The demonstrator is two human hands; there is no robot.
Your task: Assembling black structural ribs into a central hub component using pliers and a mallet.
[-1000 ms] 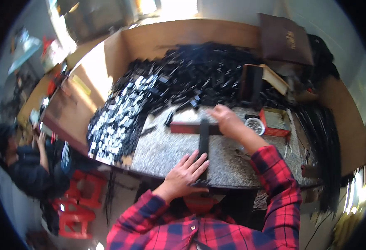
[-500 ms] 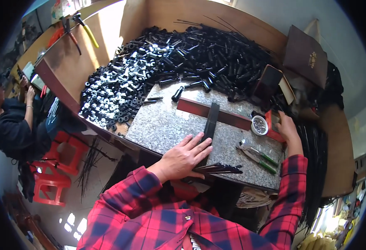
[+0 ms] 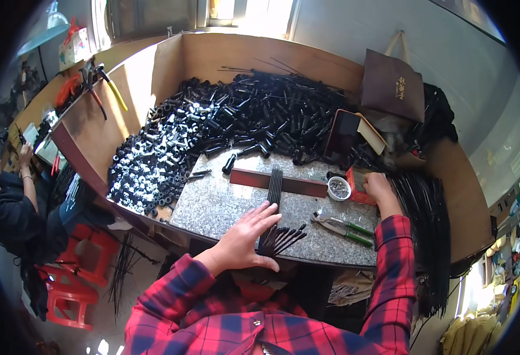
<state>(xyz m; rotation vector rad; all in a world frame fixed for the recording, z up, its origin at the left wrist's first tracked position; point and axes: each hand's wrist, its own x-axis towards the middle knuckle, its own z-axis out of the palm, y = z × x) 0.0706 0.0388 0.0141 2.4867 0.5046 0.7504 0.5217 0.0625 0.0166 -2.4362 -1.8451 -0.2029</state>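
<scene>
Left hand [image 3: 243,238], fingers spread, seemingly steadies black rods [image 3: 275,188] near table [image 3: 206,204] front edge; right hand [image 3: 380,188] at red box [image 3: 360,196], grip hidden.

Head-worn fisheye, left of a side-by-side pair. Looked down and forward from above the wearer's plaid shirt [image 3: 212,331], which filled the lower edge. Hands [image 3: 243,239] fairly near, below the lens; surface [image 3: 203,207] spread mid-frame. Wooden partition [image 3: 242,50] and window [image 3: 251,12] lay farther off, at top. View upright, unmirrored; edges bowed toward a dark rim.
</scene>
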